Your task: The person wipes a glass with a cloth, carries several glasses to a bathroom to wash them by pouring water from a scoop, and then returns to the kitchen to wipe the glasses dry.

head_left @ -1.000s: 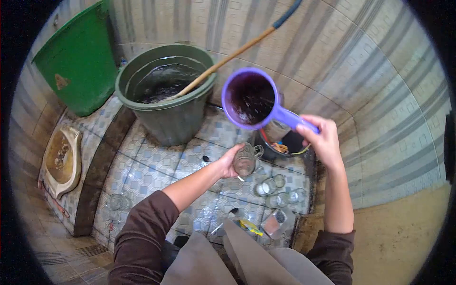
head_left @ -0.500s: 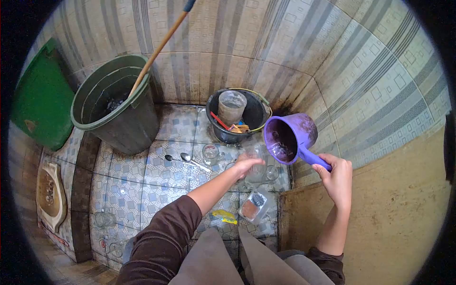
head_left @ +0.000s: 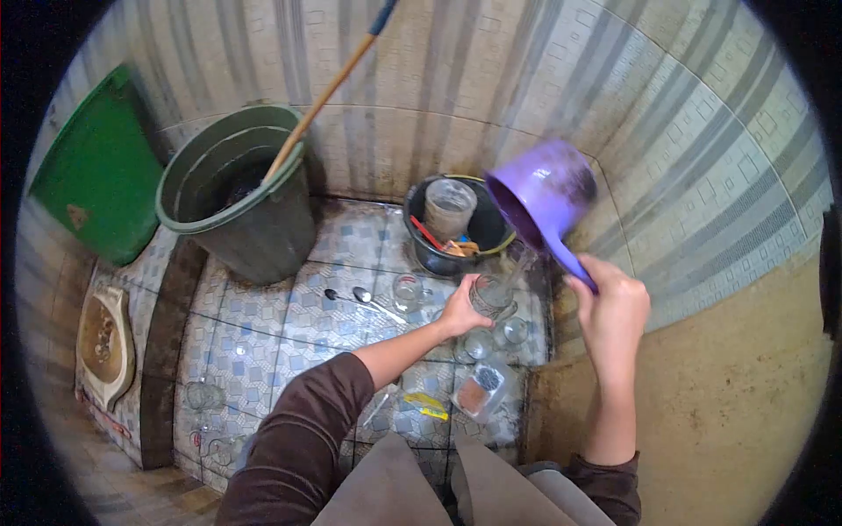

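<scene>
My left hand [head_left: 460,309] is closed around a clear glass [head_left: 494,296], holding it above the tiled floor. My right hand [head_left: 614,298] grips the handle of a purple dipper [head_left: 545,186], which is tilted down to the left. Water [head_left: 524,263] runs from the dipper's rim at the glass. Below the held glass stand other clear glasses [head_left: 510,331]. A glass mug [head_left: 407,290] and spoons [head_left: 362,294] lie to the left of my left hand. Nearer to me are a clear tub [head_left: 484,387] with dark and brownish contents and a yellow packet [head_left: 426,405].
Behind the glasses stands a black bucket [head_left: 428,256] holding a cloudy container [head_left: 450,208] and small items. A large green bin [head_left: 263,250] with a wooden pole [head_left: 329,92] is at left. Beyond it are a green lid [head_left: 96,175] and a squat toilet [head_left: 120,368]. More glasses [head_left: 205,395] sit lower left.
The purple dipper has tipped over and water now flows from it. My left hand has lifted a glass off the floor. The view has shifted slightly.
</scene>
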`<state>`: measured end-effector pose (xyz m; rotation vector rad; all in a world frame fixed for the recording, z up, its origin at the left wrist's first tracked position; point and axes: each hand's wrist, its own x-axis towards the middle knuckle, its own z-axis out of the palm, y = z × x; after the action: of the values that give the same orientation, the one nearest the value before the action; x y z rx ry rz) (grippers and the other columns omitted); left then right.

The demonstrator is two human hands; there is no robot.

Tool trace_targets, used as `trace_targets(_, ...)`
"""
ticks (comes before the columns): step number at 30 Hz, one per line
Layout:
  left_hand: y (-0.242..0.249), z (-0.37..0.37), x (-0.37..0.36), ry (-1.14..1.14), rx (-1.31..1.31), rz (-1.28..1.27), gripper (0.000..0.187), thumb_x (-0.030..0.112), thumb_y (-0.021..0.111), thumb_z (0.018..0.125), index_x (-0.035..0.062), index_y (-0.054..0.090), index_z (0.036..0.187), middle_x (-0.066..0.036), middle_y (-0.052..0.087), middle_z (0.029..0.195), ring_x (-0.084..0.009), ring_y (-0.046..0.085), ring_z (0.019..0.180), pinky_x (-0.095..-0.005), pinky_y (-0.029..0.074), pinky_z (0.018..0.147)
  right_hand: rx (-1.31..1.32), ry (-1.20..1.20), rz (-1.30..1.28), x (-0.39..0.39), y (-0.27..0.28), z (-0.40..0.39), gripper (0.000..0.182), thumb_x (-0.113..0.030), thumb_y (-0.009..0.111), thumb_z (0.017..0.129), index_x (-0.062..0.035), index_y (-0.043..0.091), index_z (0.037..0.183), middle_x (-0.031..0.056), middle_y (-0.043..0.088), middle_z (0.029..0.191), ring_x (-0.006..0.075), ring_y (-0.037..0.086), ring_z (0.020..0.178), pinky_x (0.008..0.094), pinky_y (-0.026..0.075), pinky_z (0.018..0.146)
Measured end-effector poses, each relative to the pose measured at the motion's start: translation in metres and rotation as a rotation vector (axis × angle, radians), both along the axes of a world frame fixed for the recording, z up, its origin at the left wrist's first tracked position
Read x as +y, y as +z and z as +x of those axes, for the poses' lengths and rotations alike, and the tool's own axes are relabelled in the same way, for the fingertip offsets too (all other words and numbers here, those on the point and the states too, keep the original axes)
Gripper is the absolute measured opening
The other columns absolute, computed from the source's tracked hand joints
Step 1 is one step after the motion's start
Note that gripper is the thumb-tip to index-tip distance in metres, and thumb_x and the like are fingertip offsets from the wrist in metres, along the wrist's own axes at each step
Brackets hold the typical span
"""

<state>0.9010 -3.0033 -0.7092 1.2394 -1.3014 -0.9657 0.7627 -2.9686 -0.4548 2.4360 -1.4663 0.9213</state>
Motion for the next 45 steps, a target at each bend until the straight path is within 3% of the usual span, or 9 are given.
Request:
trace_targets(6, 0.017, 0.099, 0.045, 0.076, -0.112, -0.019, 0.080, 0.011, 0.076, 0.045, 0.0025, 0.032, 0.112, -0.011, 0.044, 0.108, -0.0218, 0.042, 0.105, -0.0312, 0.030, 0.093, -0.289, 0.650, -0.031, -0.063, -0.027, 0.201, 0.022, -0.019, 0.063, 0.065, -0.0071, 0.061, 0.084, 0.0105, 0.059, 0.081, 0.0274, 0.056, 0.075, 0.0356, 0.045, 0.067)
trace_targets(14, 0.037, 0.202, 0.122, 0.527, -0.161, 0.035, 0.079, 0.017, 0.076, 0.042, 0.0011, 0.037, 0.109, -0.011, 0.052, 0.101, -0.0221, 0.048, 0.099, -0.0295, 0.036, 0.088, -0.745, 0.843, 0.932, -0.079, -0.131, 0.408, 0.028, -0.021, 0.055, 0.078, -0.0018, 0.056, 0.098, 0.0122, 0.061, 0.084, 0.0182, 0.059, 0.071, 0.0299, 0.045, 0.065)
trace_targets(16, 0.038, 0.217, 0.128, 0.577, -0.230, 0.037, 0.078, 0.019, 0.076, 0.042, 0.0013, 0.041, 0.109, -0.012, 0.053, 0.099, -0.0227, 0.049, 0.099, -0.0296, 0.037, 0.086, -0.646, 0.819, 1.159, -0.081, -0.156, 0.390, 0.032, -0.031, 0.049, 0.082, -0.0103, 0.052, 0.107, -0.0015, 0.055, 0.087, 0.0071, 0.050, 0.070, 0.0204, 0.039, 0.056)
trace_targets(23, 0.102, 0.177, 0.101, 0.357, -0.887, 0.150, 0.073, 0.014, 0.072, 0.041, 0.0113, 0.046, 0.110, -0.009, 0.053, 0.100, -0.0279, 0.049, 0.092, -0.0362, 0.040, 0.081, -1.319, 0.587, 1.935, -0.095, -0.316, 0.247, 0.030, -0.007, 0.040, 0.078, -0.0064, 0.049, 0.106, 0.0036, 0.056, 0.092, 0.0164, 0.054, 0.078, 0.0277, 0.044, 0.070)
trace_targets(30, 0.083, 0.093, 0.035, 0.164, -1.278, -0.100, 0.058, 0.006, 0.062, 0.055, 0.0154, 0.046, 0.111, -0.006, 0.050, 0.099, -0.0262, 0.046, 0.091, -0.0398, 0.035, 0.079, -1.766, 0.147, 1.693, -0.120, -0.337, 0.137, 0.027, -0.016, 0.041, 0.082, -0.0048, 0.050, 0.105, 0.0061, 0.055, 0.099, 0.0180, 0.054, 0.089, 0.0334, 0.043, 0.079)
trace_targets(38, 0.102, 0.071, 0.012, 0.193, -1.519, -0.248, 0.059, 0.012, 0.062, 0.059, 0.0145, 0.043, 0.114, -0.008, 0.048, 0.102, -0.0248, 0.044, 0.093, -0.0407, 0.032, 0.082, -1.537, -0.133, 1.330, -0.122, -0.299, 0.116, 0.042, -0.032, 0.054, 0.073, -0.0071, 0.050, 0.107, 0.0075, 0.052, 0.106, 0.0208, 0.049, 0.095, 0.0377, 0.037, 0.077)
trace_targets(39, 0.106, 0.082, 0.019, 0.225, -1.411, -0.170, 0.066, 0.015, 0.066, 0.053, 0.0135, 0.043, 0.115, -0.008, 0.048, 0.102, -0.0246, 0.044, 0.094, -0.0410, 0.032, 0.081, -1.377, -0.314, 1.182, -0.128, -0.298, 0.128, 0.041, -0.038, 0.060, 0.067, -0.0042, 0.058, 0.090, 0.0058, 0.058, 0.078, 0.0182, 0.054, 0.069, 0.0319, 0.041, 0.055)
trace_targets(42, 0.115, 0.132, 0.063, 0.412, -1.201, 0.103, 0.082, 0.019, 0.074, 0.042, 0.0081, 0.041, 0.116, -0.010, 0.048, 0.106, -0.0259, 0.045, 0.097, -0.0393, 0.034, 0.084, -0.665, -0.058, 1.120, -0.115, -0.282, 0.161, 0.033, -0.033, 0.061, 0.066, -0.0008, 0.058, 0.057, 0.0139, 0.056, 0.060, 0.0204, 0.055, 0.058, 0.0303, 0.041, 0.056)
trace_targets(45, 0.108, 0.206, 0.147, 0.577, -0.411, 0.203, 0.081, 0.024, 0.073, 0.046, 0.0002, 0.040, 0.116, -0.012, 0.049, 0.113, -0.0227, 0.045, 0.107, -0.0264, 0.034, 0.090, -0.327, 0.363, 1.422, -0.067, -0.244, 0.212, 0.022, -0.025, 0.060, 0.070, -0.0036, 0.053, 0.066, 0.0026, 0.046, 0.050, 0.0110, 0.039, 0.037, 0.0268, 0.032, 0.034)
